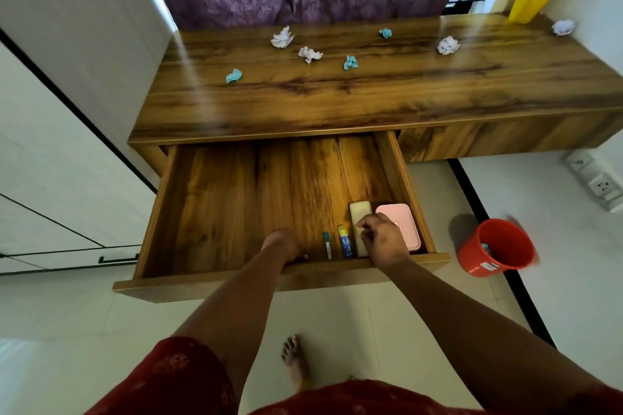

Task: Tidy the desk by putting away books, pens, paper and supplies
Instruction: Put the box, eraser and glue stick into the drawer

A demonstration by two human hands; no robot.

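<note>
Small supplies are being laid in the open drawer [161, 212] at its front right corner, where a glue stick [346, 245] and a thin pen [327, 246] lie beside a cream case [359, 212] and a pink box [401, 217]. The right hand [382, 237] is curled over the cream case, seemingly pinching it, while the left hand [283, 246] is bent down at the drawer front, its grip hidden. Crumpled paper balls [281, 38] are left on the desk [371, 101], so gathering them into the red bin [497, 248] is judged to come next

Both arms reach forward, left hand [285, 244] and right hand [382, 236] fingers curled.
</note>
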